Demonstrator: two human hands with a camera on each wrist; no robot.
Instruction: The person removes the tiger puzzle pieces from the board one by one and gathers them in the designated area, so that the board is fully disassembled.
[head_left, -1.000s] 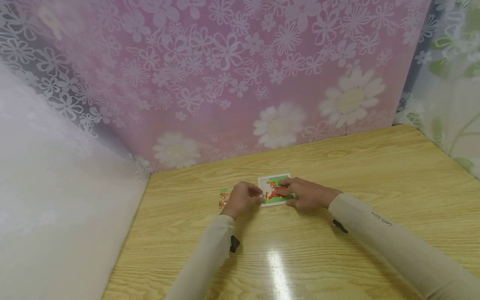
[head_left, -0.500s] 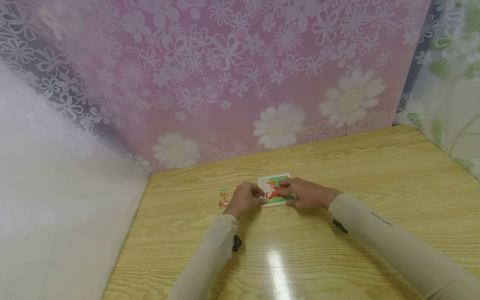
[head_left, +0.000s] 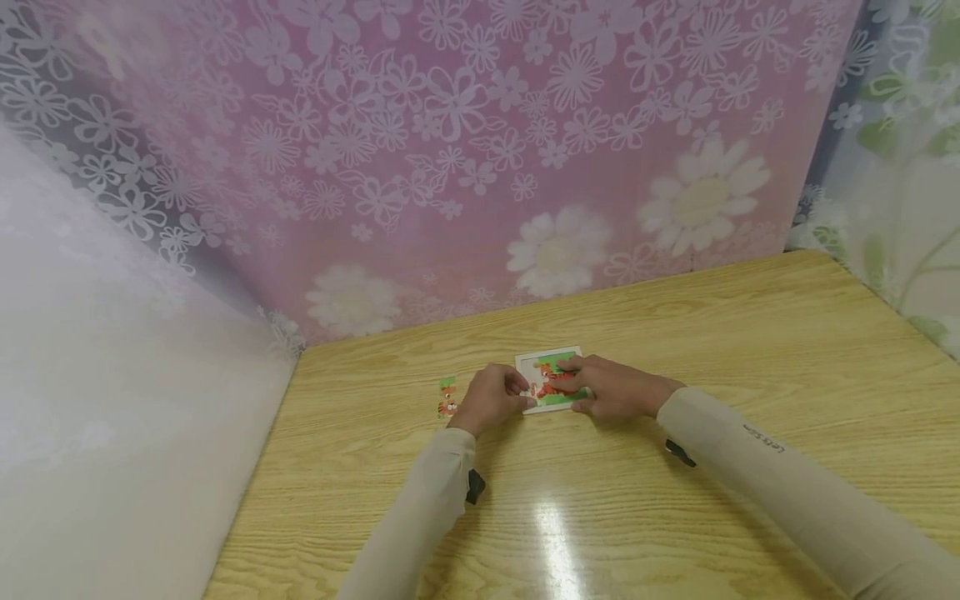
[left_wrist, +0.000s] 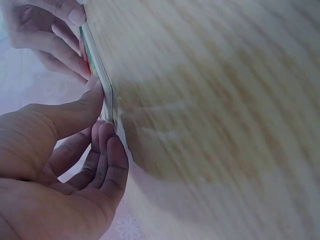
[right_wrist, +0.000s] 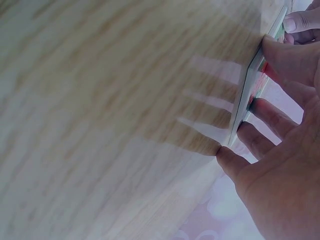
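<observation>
A small tray puzzle with a white border and an orange tiger on green lies on the table. My left hand is at its lower left corner; in the left wrist view, the thumb presses on top and the fingers curl at the edge, pinching the corner. A puzzle piece under that thumb is mostly hidden. My right hand rests spread over the puzzle's right side. In the right wrist view, its fingertips touch the border and the picture. Loose puzzle pieces with tiger parts lie left of my left hand.
The wood-grain table reaches back to a pink flowered curtain. A white wall-like sheet borders the left side, and another flowered cloth hangs at the right.
My left hand has shifted slightly right onto the puzzle's lower left corner, and its thumb has moved farther over the border. My right hand and the loose pieces have stayed in place.
</observation>
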